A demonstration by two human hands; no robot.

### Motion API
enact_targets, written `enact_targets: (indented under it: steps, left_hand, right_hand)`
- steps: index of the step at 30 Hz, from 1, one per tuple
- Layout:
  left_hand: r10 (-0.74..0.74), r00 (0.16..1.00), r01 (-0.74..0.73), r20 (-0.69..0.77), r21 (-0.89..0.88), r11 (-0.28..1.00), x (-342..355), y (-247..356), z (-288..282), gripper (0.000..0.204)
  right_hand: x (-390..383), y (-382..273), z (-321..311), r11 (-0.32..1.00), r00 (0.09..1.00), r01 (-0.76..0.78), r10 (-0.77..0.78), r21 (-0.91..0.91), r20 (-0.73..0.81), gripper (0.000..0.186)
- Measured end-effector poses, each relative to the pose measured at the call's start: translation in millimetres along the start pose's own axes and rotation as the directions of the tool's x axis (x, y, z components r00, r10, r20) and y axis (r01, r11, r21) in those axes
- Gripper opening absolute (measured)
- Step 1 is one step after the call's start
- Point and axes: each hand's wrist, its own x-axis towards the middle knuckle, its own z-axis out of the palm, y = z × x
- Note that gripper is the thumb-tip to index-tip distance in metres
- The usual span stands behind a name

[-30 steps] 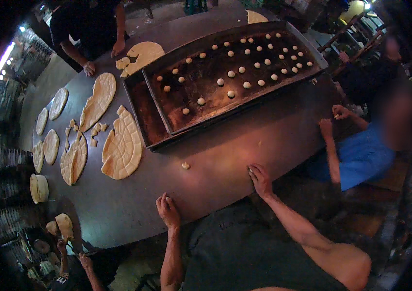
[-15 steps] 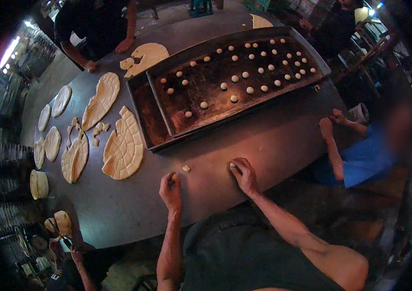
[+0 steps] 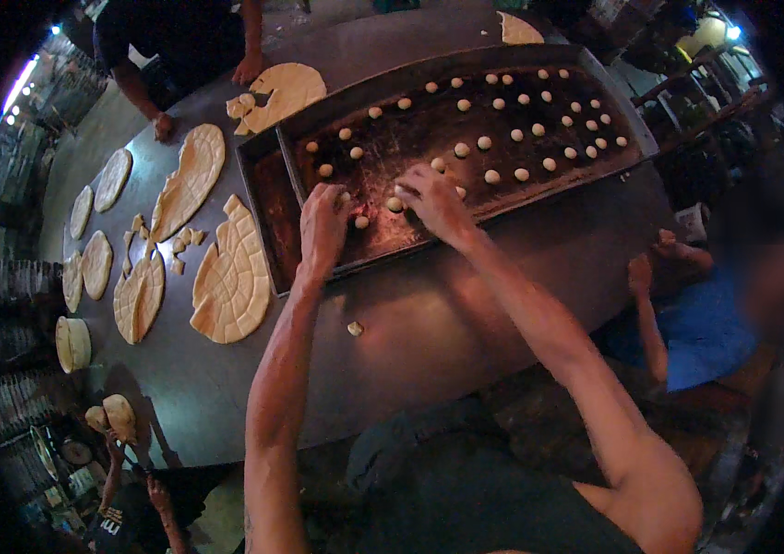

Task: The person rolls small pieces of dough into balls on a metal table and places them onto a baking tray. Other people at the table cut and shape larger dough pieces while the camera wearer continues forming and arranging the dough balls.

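Observation:
My left hand [image 3: 323,229] reaches over the front left of a large dark metal tray [image 3: 267,189]. Its fingers are closed on a small pale dough ball [image 3: 346,198]. Just to the right, my right hand [image 3: 435,199] pinches another dough ball [image 3: 401,191] at its fingertips, low over the tray. Loose dough balls rest between the hands, one [image 3: 361,222] near my left fingers and one [image 3: 394,205] below my right fingertips. Several more are spread over the tray's right part. A small dough piece [image 3: 355,328] lies on the metal table [image 3: 429,346] in front of me.
Flat dough rounds scored into pieces, such as one large round [image 3: 233,286], cover the table's left side. A pale round tub [image 3: 73,344] stands at the left edge. Co-workers stand around the table, one in a blue shirt [image 3: 710,337] at right. A divider [image 3: 290,166] splits the tray.
Both hands have moved forward from the near tabletop to over the tray, each with a dough ball. The small dough piece stays on the table. The view has shifted slightly.

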Motion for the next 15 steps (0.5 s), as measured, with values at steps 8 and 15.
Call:
enact_targets:
  steps: [8,15]
  left_hand:
    - [0.004,0.985,-0.038,0.171,0.196,0.980,35,-52,42,0.031]
    - [0.150,0.972,-0.140,-0.179,0.068,0.988,-24,-12,-2,0.044]
  right_hand:
    - [54,42,50,0.959,0.954,0.017,0.069,-0.284,0.291,0.016]
    - [-20,-27,11,0.980,0.981,0.194,-0.194,0.040,-0.005,0.032]
